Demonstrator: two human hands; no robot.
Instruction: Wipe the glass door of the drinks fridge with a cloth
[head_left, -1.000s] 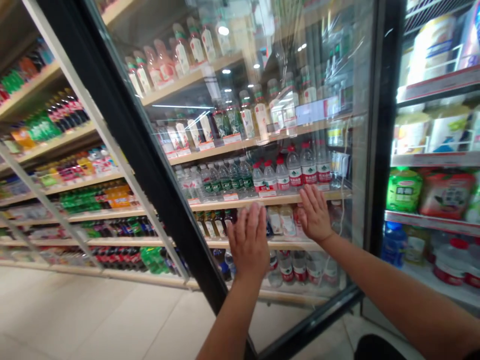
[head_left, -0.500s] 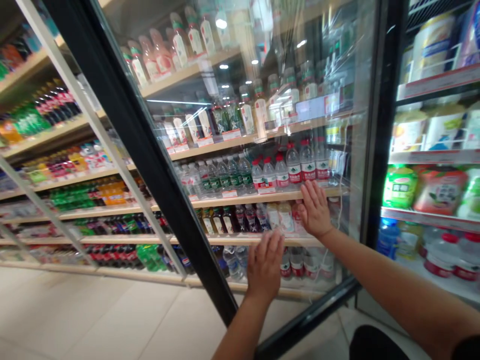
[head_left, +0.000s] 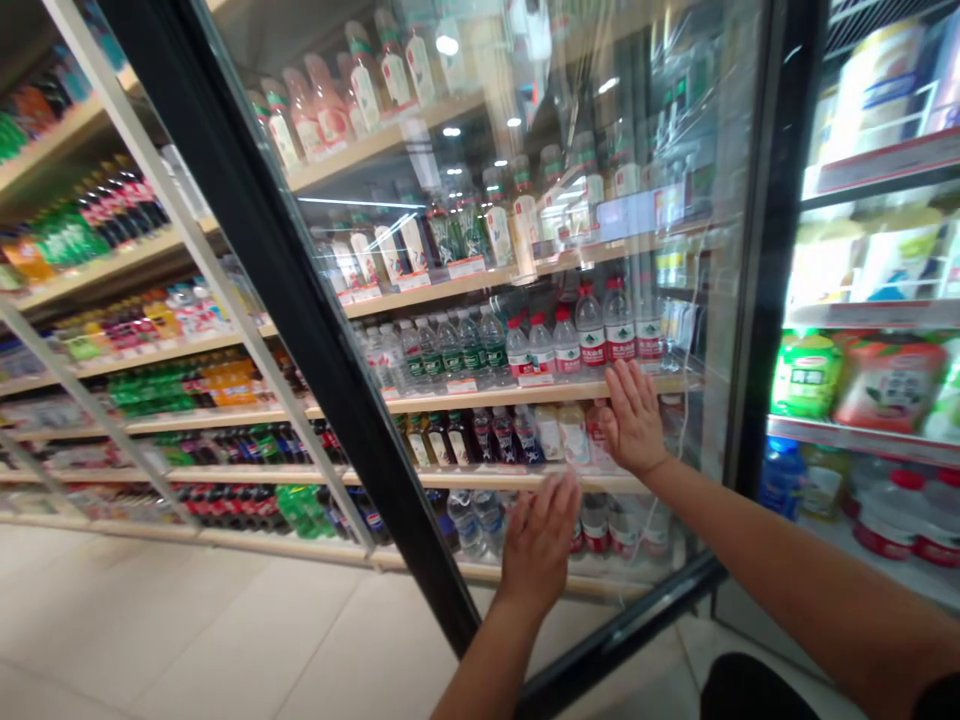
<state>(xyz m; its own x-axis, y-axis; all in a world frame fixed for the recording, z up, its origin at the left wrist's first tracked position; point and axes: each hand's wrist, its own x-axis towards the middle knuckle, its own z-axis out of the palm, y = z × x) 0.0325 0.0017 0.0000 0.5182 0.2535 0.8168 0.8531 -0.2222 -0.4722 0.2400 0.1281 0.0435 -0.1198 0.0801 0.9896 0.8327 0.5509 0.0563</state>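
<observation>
In front of me a glass door (head_left: 480, 240) with a black frame (head_left: 300, 300) stands swung out from a lit drinks fridge. My right hand (head_left: 634, 418) lies flat with spread fingers on or very close to the glass, towards the fridge side. Lower and further left, my left hand (head_left: 538, 545) is raised to the pane with its fingers stretched; whether its palm touches the glass I cannot tell. Neither hand holds anything. Through the pane show red-capped water bottles (head_left: 619, 325) and green-labelled bottles (head_left: 450, 345) on shelves behind it.
Inside the fridge at right stand a green drink bottle (head_left: 806, 372) and red-capped bottles (head_left: 892, 512). Long wooden shelves (head_left: 225, 420) full of drinks run along the left. Pale floor tiles (head_left: 187, 620) lie below; a dark-clothed knee (head_left: 754, 690) shows at the bottom.
My left hand has shifted slightly to the right and down along the glass. The right hand stays almost in place, and the whole view has moved a little.
</observation>
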